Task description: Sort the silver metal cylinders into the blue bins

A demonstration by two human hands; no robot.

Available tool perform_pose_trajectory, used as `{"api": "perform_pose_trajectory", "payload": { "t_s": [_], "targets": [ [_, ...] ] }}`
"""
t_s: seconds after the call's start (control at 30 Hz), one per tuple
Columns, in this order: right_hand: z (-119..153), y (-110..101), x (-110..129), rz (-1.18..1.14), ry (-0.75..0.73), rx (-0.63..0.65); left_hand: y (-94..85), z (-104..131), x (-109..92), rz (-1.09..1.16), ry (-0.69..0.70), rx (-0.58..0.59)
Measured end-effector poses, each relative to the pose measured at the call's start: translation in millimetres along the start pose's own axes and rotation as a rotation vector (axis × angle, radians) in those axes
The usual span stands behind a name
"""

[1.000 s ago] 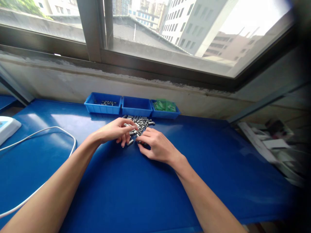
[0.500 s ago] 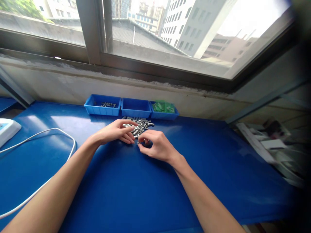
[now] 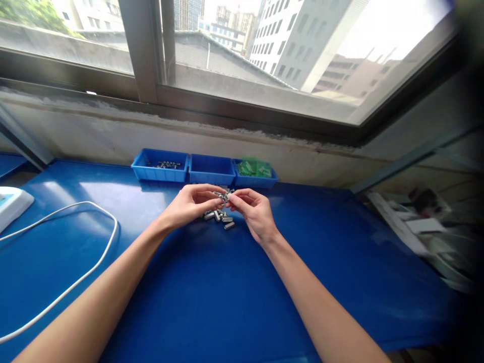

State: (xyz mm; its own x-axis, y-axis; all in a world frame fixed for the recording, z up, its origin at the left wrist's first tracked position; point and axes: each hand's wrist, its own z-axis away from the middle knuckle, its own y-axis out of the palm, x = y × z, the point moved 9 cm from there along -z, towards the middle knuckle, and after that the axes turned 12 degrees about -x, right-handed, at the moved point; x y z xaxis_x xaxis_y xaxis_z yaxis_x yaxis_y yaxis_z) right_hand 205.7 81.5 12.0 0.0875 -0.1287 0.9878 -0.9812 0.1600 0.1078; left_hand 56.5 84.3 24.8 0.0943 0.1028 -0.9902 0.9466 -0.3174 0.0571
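My left hand [image 3: 191, 204] is closed, with thumb and fingertips pinching small silvery metal pieces [image 3: 223, 195] just above the pile. Opposite it, my right hand [image 3: 255, 209] is pinched too, its thumb and forefinger meeting at the same spot on a small metal piece. The fingertips of both hands nearly touch, and how many pieces they hold is too small to tell. Below and behind the hands lies a pile of short silvery metal cylinders [image 3: 217, 216], largely covered by the fingers. One loose cylinder [image 3: 229, 226] rests at the pile's near edge.
Three blue bins stand in a row at the back: the left bin [image 3: 161, 174] has small metal parts, the middle bin [image 3: 212, 176] shows a bare floor, the right holds green plastic bags [image 3: 254, 167]. A white cable [image 3: 115, 222] curves across the blue table at left.
My right hand has risen from the table beside the pile and turned toward my left hand. My left fingers, loosely spread before, have closed. Cylinders at the near edge have come into view.
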Motion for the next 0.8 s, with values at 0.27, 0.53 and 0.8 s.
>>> {"api": "perform_pose_trajectory", "payload": {
  "t_s": [0.27,0.53,0.8],
  "targets": [
    [3,7,-6,0.004,0.045,0.029,1.8,0,1,-0.068,0.059,-0.031],
    [3,5,4,0.175,-0.060,0.038,-37.1,-8,-6,-0.114,0.112,-0.319],
    [11,7,19,0.638,-0.385,0.079,-123.5,-8,-7,0.068,0.234,-0.843]
  ]
}}
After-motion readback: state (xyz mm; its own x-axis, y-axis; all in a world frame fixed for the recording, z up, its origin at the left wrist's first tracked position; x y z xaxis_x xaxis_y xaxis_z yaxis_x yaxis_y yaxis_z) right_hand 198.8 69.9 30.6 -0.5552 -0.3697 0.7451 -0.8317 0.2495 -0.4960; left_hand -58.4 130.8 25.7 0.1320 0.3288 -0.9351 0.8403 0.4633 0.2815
